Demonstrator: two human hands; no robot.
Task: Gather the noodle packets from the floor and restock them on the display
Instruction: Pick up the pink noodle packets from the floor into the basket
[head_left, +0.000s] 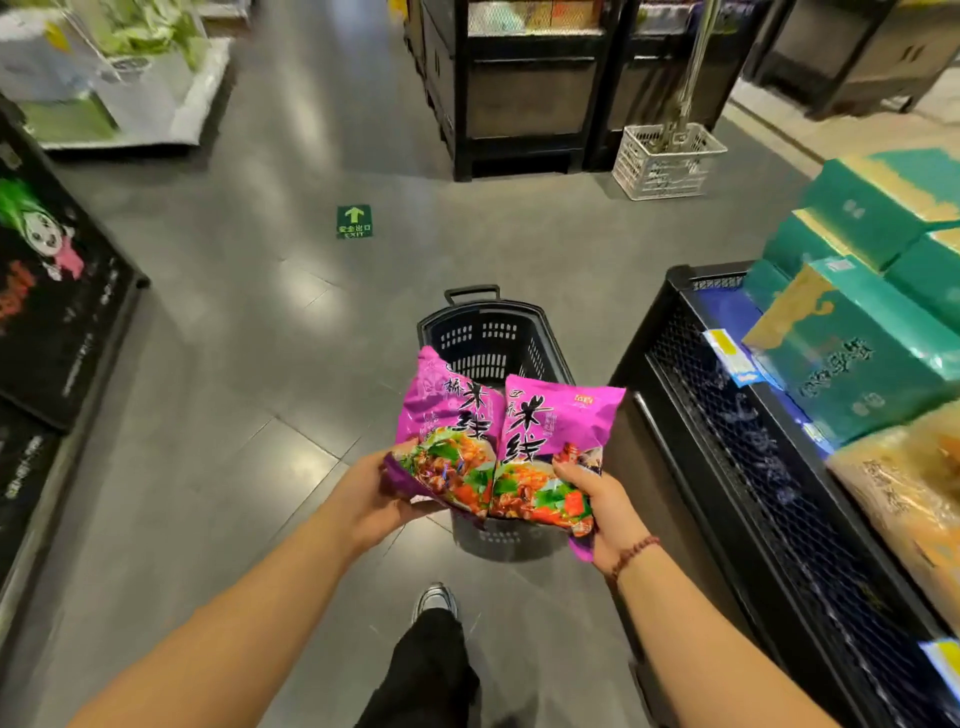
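Your left hand and right hand are each gripping a purple rice-noodle packet, fingers curling round the near ends, long axes pointing away above the shopping basket; the mesh display is sitting nearer your right.

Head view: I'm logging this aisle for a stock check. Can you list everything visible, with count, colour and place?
purple plastic noodle packets: two, purple, one in each hand
black plastic shopping basket: one, black, on the floor ahead
black mesh display rack: one, black, right side
teal cardboard boxes: several, teal, stacked on the rack
white plastic crate: one, white, floor, far right
green exit floor sticker: one, green, floor centre
left hand: one, grips the left packet
right hand: one, grips the right packet
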